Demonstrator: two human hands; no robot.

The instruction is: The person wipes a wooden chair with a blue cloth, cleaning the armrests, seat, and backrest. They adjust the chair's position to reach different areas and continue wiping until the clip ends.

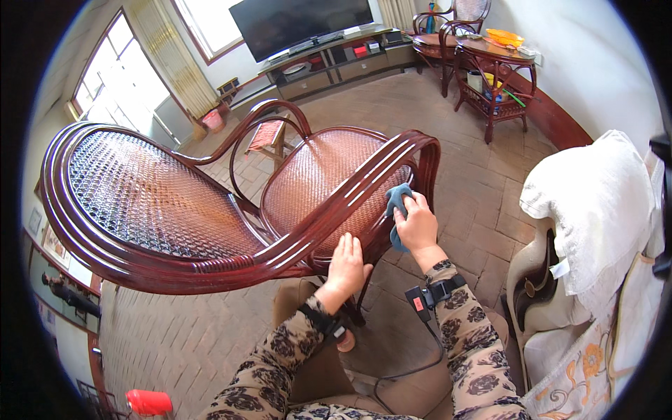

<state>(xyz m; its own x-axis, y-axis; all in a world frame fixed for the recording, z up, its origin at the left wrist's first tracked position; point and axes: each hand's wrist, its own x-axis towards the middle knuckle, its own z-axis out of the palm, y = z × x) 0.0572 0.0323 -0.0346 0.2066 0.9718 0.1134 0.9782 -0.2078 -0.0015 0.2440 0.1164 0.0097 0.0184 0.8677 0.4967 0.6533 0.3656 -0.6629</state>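
Observation:
A dark red rattan armchair point(310, 231) with a glossy frame stands before me. Its woven seat point(325, 173) is at the centre and its oval woven back point(152, 194) extends to the left. My right hand point(418, 223) grips a blue-grey cloth point(397, 201) at the near side of the seat, below the armrest. Part of that cloth hangs under my fingers. My left hand point(347, 265) lies with fingers extended together against the seat's near edge and holds nothing. Straps with small devices circle both my wrists.
A sofa point(535, 283) draped with white cloth stands close on my right. Behind the chair is a small stool point(268, 137). A television cabinet point(336, 71) lines the far wall, beside a rattan side table point(493, 52). A red container point(149, 402) sits at lower left.

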